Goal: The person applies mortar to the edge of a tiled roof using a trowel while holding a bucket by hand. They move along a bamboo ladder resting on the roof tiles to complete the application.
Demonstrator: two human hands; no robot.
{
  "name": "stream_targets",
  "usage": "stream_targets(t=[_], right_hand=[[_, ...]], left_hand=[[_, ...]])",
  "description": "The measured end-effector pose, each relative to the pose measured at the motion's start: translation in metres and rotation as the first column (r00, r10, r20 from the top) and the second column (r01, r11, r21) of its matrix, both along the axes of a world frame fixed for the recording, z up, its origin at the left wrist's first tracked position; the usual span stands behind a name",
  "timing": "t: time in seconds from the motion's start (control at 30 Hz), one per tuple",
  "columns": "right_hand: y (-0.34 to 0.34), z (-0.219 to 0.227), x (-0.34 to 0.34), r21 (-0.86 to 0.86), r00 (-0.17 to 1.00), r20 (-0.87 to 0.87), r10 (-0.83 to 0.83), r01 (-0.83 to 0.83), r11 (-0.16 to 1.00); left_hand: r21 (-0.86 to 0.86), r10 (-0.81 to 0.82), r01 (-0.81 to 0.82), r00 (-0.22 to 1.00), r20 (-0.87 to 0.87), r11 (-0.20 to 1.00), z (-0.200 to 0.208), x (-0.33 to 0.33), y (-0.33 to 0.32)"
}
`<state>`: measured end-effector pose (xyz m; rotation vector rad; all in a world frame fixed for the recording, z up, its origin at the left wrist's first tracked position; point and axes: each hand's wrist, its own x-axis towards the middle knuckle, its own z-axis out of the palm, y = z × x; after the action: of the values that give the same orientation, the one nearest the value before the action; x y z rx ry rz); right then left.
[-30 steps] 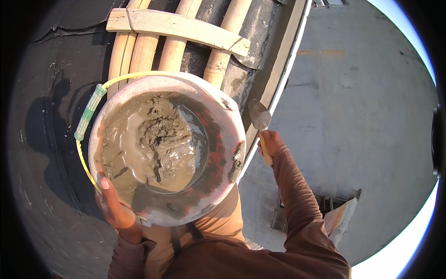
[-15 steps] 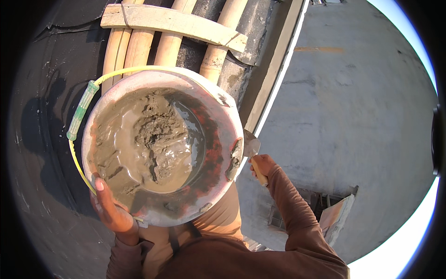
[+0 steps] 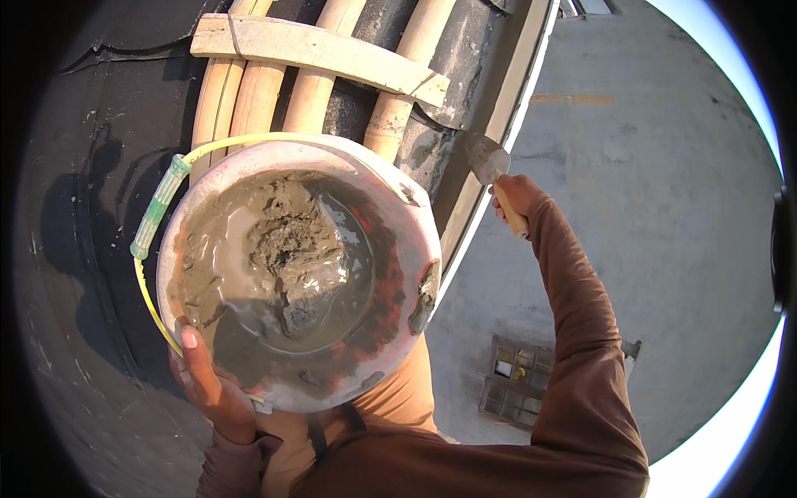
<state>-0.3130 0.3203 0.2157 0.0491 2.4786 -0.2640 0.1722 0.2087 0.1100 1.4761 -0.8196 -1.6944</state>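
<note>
A bucket (image 3: 407,241) with a pale, red-stained inside stands before me, partly filled with wet grey-brown mortar (image 3: 286,266). My left hand (image 3: 214,390) grips its near left rim, thumb over the edge and fingers down the outside. The yellow bucket handle (image 3: 152,307) with its green grip (image 3: 159,207) hangs out to the left. Out to the right, my right hand (image 3: 519,201) is closed around the wooden handle of a trowel (image 3: 490,159). The trowel's blade lies against the grey ledge (image 3: 475,170) along the edge; whether mortar is under it I cannot tell.
Beyond the bucket lie several bamboo poles (image 3: 315,95) under a wooden crosspiece (image 3: 320,56). Dark sheeting (image 3: 91,224) spreads on the left. Right of the ledge's white edge is a drop to a grey surface (image 3: 573,241) far below, with a gridded opening (image 3: 515,382).
My right hand has carried the trowel up and away from the bucket's right side to the ledge. My left hand stays on the rim; the bucket sits slightly lower and further right in view.
</note>
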Motion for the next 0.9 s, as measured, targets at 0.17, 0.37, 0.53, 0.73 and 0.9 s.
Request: stream_targets(t=[0.17, 0.37, 0.53, 0.73, 0.9], right_hand=[[-0.043, 0.014, -0.052, -0.209, 0.992, -0.111, -0.063, 0.039, 0.977], [0.026, -0.046, 0.009, -0.011, 0.994, 0.013, -0.113, 0.113, 0.994], [0.078, -0.057, 0.065, 0.067, 0.979, 0.16, -0.128, 0.118, 0.991], [-0.005, -0.018, 0.01, -0.236, 0.994, -0.091, -0.067, 0.044, 0.971], [0.033, -0.046, 0.017, -0.078, 0.984, -0.064, -0.168, 0.163, 0.983]], left_hand=[[-0.025, -0.054, 0.054, 0.998, 0.019, 0.998, -0.007, 0.005, 0.001], [0.083, 0.056, -0.045, 0.988, -0.142, 0.996, 0.008, -0.009, -0.006], [0.145, 0.026, -0.012, 0.995, -0.092, 0.989, 0.007, -0.004, -0.002], [0.072, 0.004, -0.005, 1.0, 0.01, 0.997, 0.014, -0.01, -0.005], [0.011, 0.001, -0.002, 1.0, 0.031, 1.0, 0.006, -0.006, -0.004]])
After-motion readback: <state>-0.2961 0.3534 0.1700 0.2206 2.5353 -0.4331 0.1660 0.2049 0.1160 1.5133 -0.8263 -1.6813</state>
